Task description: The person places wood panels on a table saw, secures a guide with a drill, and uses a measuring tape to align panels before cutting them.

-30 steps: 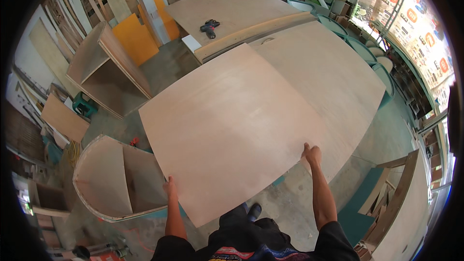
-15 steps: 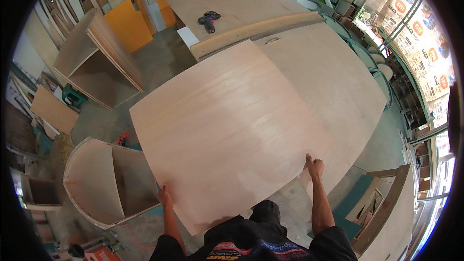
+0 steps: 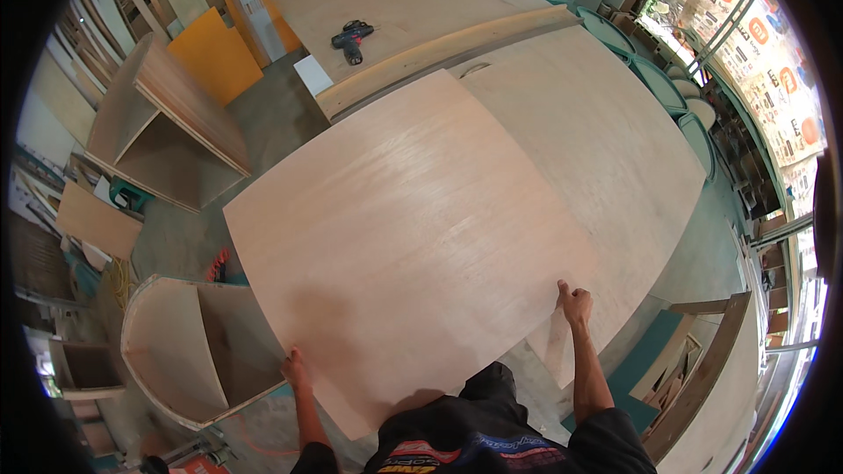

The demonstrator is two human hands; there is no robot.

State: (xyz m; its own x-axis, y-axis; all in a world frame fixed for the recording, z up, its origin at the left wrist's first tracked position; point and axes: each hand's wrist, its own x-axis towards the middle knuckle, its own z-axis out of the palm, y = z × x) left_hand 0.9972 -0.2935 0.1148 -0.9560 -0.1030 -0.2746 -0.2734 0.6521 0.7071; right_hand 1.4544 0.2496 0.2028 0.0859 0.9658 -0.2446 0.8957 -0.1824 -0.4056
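Observation:
A large light plywood sheet [image 3: 413, 237] lies in front of me, its far part over a wider plywood panel [image 3: 606, 149]. My left hand [image 3: 297, 369] grips the sheet's left edge close to my body, with the thumb on top. On the near right edge, my right hand [image 3: 575, 303] is closed round the rim, its thumb above and its other fingers mostly hidden. The sheet's near edge comes up against my dark shirt.
At the far side, a black cordless drill [image 3: 352, 39] lies on another panel, behind a long wooden strip [image 3: 457, 57]. Open wooden cabinet boxes [image 3: 176, 136] stand left, one near my left hand [image 3: 167, 351]. A wooden frame [image 3: 702, 377] with offcuts is at lower right; green-rimmed chairs [image 3: 654, 83] line the right.
The view has turned slightly, so the drill and far panel sit further left. The plywood sheet has shifted a little against the panel under it, with both hands still gripping it.

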